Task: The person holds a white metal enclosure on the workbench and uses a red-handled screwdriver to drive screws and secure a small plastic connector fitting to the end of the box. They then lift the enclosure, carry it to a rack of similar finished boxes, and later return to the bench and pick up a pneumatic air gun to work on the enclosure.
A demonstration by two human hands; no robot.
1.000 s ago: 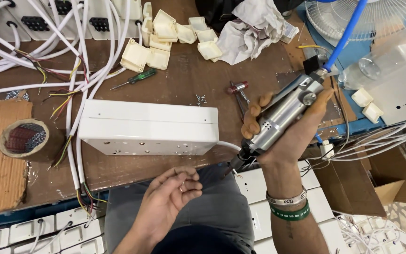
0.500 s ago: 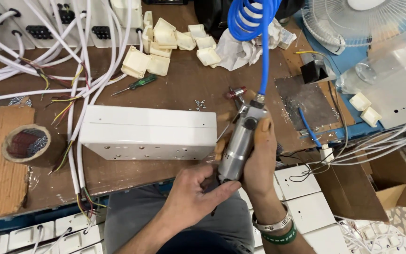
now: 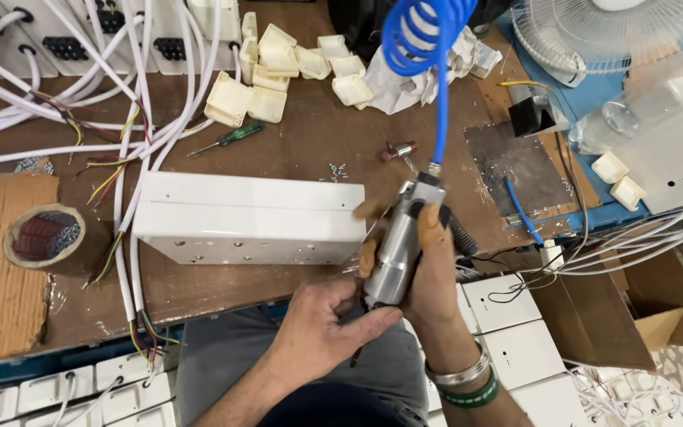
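The right hand point(image 3: 428, 269) is wrapped closed around the body of a silver air screwdriver point(image 3: 399, 249), held just off the near right corner of the white metal box point(image 3: 247, 217) on the workbench point(image 3: 310, 142). The left hand point(image 3: 322, 324) pinches at the tool's lower tip, fingers closed; what they hold there cannot be made out. This appears to be tip preparation before driving. The next move likely calls for aligning the tip with a box hole. The tool's long axis runs near-vertical in view, tip toward the person, blue coiled hose point(image 3: 424, 39) end away.
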